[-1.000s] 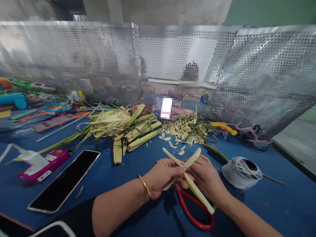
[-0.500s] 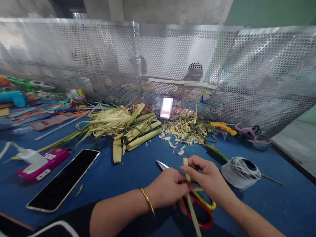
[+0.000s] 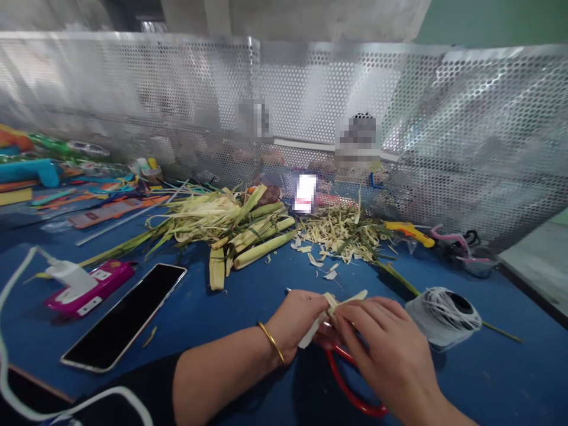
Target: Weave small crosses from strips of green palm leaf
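Observation:
My left hand (image 3: 298, 319), a gold bangle on its wrist, is closed on pale, flat plant-leaf strips (image 3: 312, 332) that cross at its fingertips. My right hand (image 3: 393, 346) pinches the same strips from the right, its fingers bent over them. One strip end sticks out above the right fingers. Below the hands is a pair of scissors (image 3: 361, 405), with a red handle loop showing and only the blade tip visible past the left hand. Both hands hide the rest of the scissors, and whether the left hand grips them I cannot tell.
A pile of green-yellow stalks and leaves (image 3: 199, 216) lies ahead, beside shredded scraps (image 3: 341, 234). White twine (image 3: 444, 316) and a yellow glue gun (image 3: 410, 232) are right. A phone (image 3: 124, 319) and pink power strip (image 3: 91, 290) lie left. A perforated metal partition (image 3: 310, 89) stands behind.
The long strip that hung down between my hands is now folded across the left fingertips. My right hand has turned over, back upward, and moved lower. The scissors' yellow handle is now hidden.

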Available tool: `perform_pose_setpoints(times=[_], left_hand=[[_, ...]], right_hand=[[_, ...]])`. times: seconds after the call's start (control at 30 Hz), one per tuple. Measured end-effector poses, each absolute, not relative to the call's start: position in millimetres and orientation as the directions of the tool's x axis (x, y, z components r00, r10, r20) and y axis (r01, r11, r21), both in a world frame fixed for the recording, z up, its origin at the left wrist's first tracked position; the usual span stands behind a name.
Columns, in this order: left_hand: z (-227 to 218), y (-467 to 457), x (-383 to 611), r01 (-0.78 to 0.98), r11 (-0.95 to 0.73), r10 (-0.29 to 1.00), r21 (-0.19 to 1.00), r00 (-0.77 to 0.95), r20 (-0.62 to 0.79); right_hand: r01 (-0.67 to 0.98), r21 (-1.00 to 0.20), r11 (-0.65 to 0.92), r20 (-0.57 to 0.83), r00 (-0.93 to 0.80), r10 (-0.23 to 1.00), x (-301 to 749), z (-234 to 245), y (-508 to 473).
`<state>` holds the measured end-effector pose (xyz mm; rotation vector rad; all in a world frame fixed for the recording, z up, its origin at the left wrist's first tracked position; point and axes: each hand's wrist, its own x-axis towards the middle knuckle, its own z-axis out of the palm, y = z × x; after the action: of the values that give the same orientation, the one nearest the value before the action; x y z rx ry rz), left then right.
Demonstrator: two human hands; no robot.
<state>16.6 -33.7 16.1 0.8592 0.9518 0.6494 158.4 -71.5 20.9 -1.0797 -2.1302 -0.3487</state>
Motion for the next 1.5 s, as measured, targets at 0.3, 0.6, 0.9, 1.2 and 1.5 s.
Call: perform_pose_setpoints(times=[0.3, 0.6, 0.9, 1.2, 1.5], left_hand=[[20, -32, 13, -0.376, 0.620, 0.753, 0.688, 0.530, -0.389], [15, -33, 13, -0.354, 0.546, 0.796, 0.759, 0.501, -0.340], [20, -35, 13, -0.306, 0.551, 0.791, 0.776, 0.487, -0.370], [21, -33, 11, -0.307, 0.556, 0.777, 0.773, 0.523, -0.351], [21, -32, 10, -0.228, 0.450, 0.839, 0.864, 0.440, -0.320]], right_hand=[[0.792, 0.130, 0.597, 0.725, -0.486, 0.488, 158, 15, -69], [0.674, 0.214, 0.707, 0.648, -0.639, 0.414, 153, 1, -69], [0.684, -0.005, 0.729, 0.709, -0.512, 0.486, 150, 3, -65], [0.683, -0.525, 0.508, 0.617, -0.106, 0.780, 163, 7, -56], [0.271, -0.962, 0.036, 0.060, 0.083, 0.995, 160, 7, -50]])
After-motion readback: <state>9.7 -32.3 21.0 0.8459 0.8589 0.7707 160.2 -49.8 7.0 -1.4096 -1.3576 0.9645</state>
